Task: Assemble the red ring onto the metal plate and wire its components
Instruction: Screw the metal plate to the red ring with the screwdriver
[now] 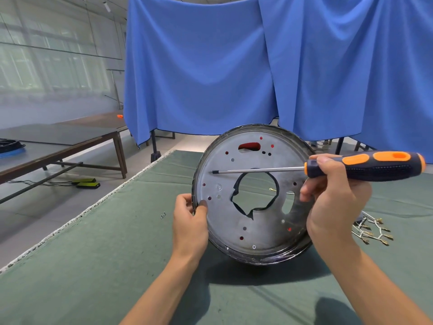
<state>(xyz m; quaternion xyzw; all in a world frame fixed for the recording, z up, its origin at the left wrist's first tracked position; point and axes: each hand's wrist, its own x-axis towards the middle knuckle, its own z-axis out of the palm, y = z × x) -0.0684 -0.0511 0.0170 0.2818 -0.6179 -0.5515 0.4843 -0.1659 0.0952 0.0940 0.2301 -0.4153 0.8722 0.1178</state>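
The metal plate [254, 193] stands tilted on its lower rim on the green tabletop [98, 266], near the middle toward the far edge, its flat silver face turned to the person. The red ring [249, 145] sits behind it, showing only as red through the slot near the top and through several small holes, so the step in hand looks like fastening ring to plate with screws. The left hand [189, 221] steadies the plate at its left rim, thumb on the face and fingers [185, 202] curled round the edge. The right hand [335, 198] grips the black-and-orange screwdriver [365, 166] by its handle while its lower fingers press on the plate's right rim; the shaft lies across the face with the tip just at a spot on the upper left. Whether a screw is on the tip cannot be told. The next move likely calls for turning the driver square to a red-backed hole, with the left hand bracing against the push. A bundle of white wires with brass terminals [372, 231] lies behind the right wrist toward the right edge, waiting for the wiring, and two small metal hooks [163, 215] lie left of the plate; neither blocks the work, though the plate could slip on its rim
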